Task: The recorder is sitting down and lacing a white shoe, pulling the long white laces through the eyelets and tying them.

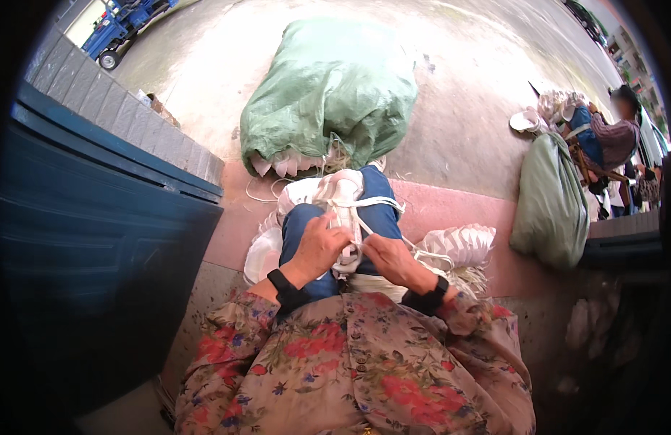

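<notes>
A white shoe [346,190] lies lengthwise across my lap, between my blue-trousered knees. White shoelaces [379,202] run from its front and trail over my right knee. My left hand [322,246] is closed at the shoe's left side, its fingertips pinched at the lacing. From the right, my right hand [392,259] pinches a stretch of lace close to the left fingertips. The fingers partly hide the lace between them. Another white shoe [264,254] shows beside my left leg.
A big green sack [335,94] with pale pieces at its mouth stands ahead. White stacked pieces [459,245] lie right of my knees. Farther right are another green sack [549,203] and a seated person [615,138]. A blue door [96,239] borders my left.
</notes>
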Demonstrator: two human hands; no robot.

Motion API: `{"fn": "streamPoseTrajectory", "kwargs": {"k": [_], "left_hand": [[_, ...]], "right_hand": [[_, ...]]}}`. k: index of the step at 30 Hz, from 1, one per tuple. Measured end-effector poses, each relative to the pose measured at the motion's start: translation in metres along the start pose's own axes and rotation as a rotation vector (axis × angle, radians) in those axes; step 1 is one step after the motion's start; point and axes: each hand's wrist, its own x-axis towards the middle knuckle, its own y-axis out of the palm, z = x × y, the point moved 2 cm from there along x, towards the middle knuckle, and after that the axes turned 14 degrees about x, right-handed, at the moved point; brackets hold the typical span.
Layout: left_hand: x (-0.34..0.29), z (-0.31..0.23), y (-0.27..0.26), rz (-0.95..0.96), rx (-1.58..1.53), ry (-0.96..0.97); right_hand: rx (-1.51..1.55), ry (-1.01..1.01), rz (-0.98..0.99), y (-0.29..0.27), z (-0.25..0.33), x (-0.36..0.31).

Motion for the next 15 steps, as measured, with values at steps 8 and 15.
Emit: {"fn": "streamPoseTrajectory", "kwargs": {"k": [8, 15], "left_hand": [[0.047, -0.097, -0.077, 0.053, -0.704, 0.217], [0.033, -0.012, -0.027, 0.032, -0.409, -0.525]], "right_hand": [[0.979, 0.238, -0.303, -0.027, -0.045, 0.009], [0.784, 0.059, -0.301, 0.000, -0.011, 0.042]]}}
